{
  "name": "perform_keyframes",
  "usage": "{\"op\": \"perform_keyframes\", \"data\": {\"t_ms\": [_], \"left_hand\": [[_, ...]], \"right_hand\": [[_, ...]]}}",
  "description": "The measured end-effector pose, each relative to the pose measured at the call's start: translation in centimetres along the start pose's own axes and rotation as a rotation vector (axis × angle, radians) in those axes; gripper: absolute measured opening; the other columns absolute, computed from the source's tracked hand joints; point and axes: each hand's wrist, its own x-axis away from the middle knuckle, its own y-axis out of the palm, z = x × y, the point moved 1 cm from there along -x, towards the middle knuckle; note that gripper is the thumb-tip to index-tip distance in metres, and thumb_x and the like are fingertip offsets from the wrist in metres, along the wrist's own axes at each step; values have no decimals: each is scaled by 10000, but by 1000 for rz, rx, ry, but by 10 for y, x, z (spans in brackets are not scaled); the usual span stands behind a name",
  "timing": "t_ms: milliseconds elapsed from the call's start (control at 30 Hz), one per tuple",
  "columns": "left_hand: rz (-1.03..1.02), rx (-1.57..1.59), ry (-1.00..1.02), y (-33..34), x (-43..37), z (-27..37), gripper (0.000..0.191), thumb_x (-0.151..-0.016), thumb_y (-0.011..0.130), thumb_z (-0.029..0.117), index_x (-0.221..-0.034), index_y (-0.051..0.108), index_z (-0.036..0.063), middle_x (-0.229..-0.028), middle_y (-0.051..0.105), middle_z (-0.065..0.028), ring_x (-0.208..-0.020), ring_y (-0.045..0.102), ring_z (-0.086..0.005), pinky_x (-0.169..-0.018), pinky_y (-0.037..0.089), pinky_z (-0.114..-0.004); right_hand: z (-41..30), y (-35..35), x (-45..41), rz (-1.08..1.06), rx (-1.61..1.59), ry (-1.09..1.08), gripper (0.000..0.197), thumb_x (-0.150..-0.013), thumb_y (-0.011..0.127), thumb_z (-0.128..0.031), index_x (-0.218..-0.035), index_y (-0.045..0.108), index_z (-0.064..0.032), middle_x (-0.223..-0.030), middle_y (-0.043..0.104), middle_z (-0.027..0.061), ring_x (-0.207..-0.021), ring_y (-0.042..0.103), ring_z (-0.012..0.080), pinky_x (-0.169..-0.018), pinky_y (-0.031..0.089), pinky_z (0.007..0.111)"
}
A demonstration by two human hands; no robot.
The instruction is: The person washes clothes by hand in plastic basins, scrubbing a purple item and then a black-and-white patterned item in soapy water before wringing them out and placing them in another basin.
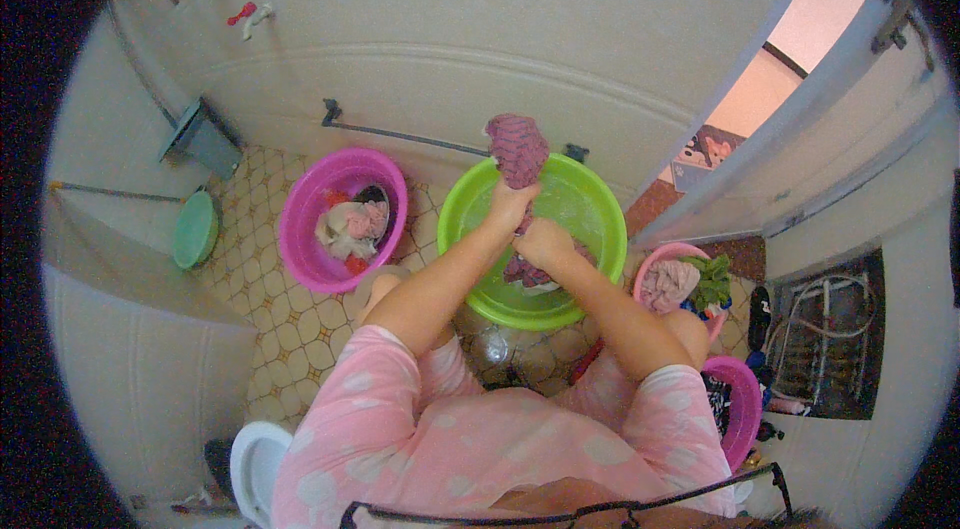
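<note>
Both my hands grip one striped, purplish-pink cloth garment (pixel 519 148) over a lime-green plastic basin (pixel 456 218). My left hand (pixel 513 203) closes around the bunched fabric, and its gathered end bulges up beyond the fist. Nearer to me, my right hand (pixel 546 247) clasps the lower part. More of the patterned fabric hangs below the right hand into the basin, where the hand and forearm partly hide it. Water appears to fill the basin.
Left of the green basin, a magenta basin (pixel 295 229) holds wet clothes. A pink basin (pixel 645 266) with clothes and another magenta basin (pixel 742 409) stand at right. A grey bin (pixel 214 146) and green basin (pixel 196 229) are by the left wall. A door (pixel 810 146) stands ajar.
</note>
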Motion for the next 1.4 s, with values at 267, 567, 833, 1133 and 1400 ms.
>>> {"op": "perform_keyframes", "data": {"t_ms": [267, 567, 833, 1133, 1400], "left_hand": [[-122, 564, -252, -29, -29, -7, 195, -755, 577, 279, -790, 541, 90, -681, 569, -40, -607, 550, -176, -572, 457, -304], [-250, 755, -559, -28, 13, 28, 704, -728, 412, 649, -1132, 447, 74, -1107, 499, -118, -1012, 480, -245, -874, 382, -403], [-344, 571, -576, -20, 17, 18, 602, -747, 485, 568, -1144, 456, 117, -1137, 497, -92, -1030, 490, -239, -892, 382, -399], [-190, 728, -436, -35, -12, -5, 197, -749, 570, 250, -864, 550, 91, -810, 596, -67, -741, 579, -208, -701, 474, -359], [-277, 665, -498, -28, -3, 24, 151, -740, 565, 237, -730, 529, 91, -655, 556, -43, -610, 564, -195, -628, 473, -329]], "right_hand": [[3, 8, -34, 211, -581, -224, 749, -627, 678, -263, -1195, 272, 8, -1034, 515, 202, -944, 530, 282, -807, 410, 374], [8, -10, -41, 207, -1158, -219, 562, -664, 687, -137, -1112, 373, -5, -1004, 511, 110, -881, 517, 189, -769, 431, 308], [6, -3, -39, 236, -1232, -252, 409, -770, 568, -200, -1104, 427, -12, -1049, 515, 121, -971, 487, 243, -857, 378, 357], [25, -15, -51, 461, -1033, -265, 346, -843, 451, -302, -1008, 552, -16, -1024, 541, 126, -988, 477, 254, -890, 328, 348], [73, 10, -90, 122, -846, -226, 492, -864, 341, -441, -1077, 505, -28, -1020, 559, 110, -949, 508, 216, -855, 363, 333]]}}
